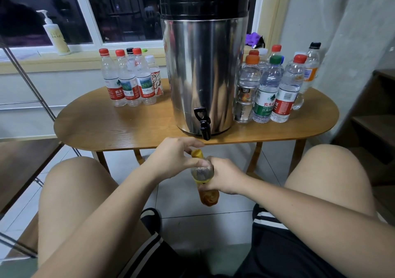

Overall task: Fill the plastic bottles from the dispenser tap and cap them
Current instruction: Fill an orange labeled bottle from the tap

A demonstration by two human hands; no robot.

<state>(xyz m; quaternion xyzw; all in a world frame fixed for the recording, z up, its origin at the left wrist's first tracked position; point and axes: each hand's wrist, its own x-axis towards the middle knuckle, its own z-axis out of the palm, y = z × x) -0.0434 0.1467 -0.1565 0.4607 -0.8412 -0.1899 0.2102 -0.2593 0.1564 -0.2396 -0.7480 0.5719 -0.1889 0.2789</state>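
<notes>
Yellow cap pinched atop an amber-filled bottle, just below the counter edge.
Left hand with fingertips curled on the cap, right hand wrapped round the bottle, held between the knees, under the black tap of one steel dispenser. Five capped bottles left of the dispenser; at right a crowded cluster, overlapping, at least eight. Readable on red and green labels: "农夫". One pump bottle on the windowsill.
</notes>
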